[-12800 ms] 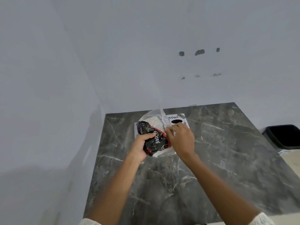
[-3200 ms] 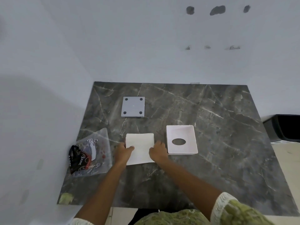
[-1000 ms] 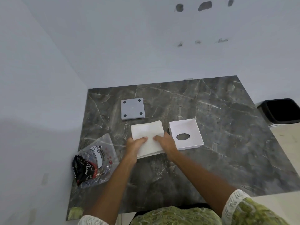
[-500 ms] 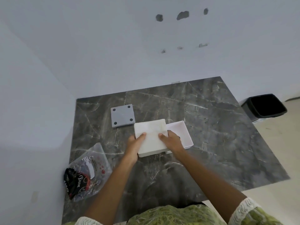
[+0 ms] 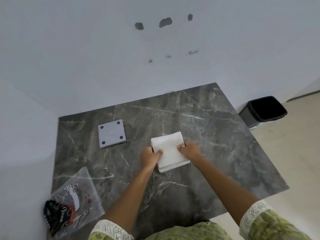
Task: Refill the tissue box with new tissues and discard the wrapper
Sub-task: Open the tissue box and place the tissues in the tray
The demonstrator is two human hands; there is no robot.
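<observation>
**Count of things on and around the tabletop**

One stack of white tissues [image 5: 169, 150] lies near the middle of the tabletop [image 5: 216, 135]. One grey square plate [image 5: 112, 133] with four dark dots sits toward the far left corner. One clear plastic wrapper [image 5: 72, 201] with a black and red end lies at the near left corner. Two hands are in view, the left hand [image 5: 149, 156] and the right hand [image 5: 190, 150]. One black bin [image 5: 263, 110] stands on the floor beyond the right edge.
</observation>
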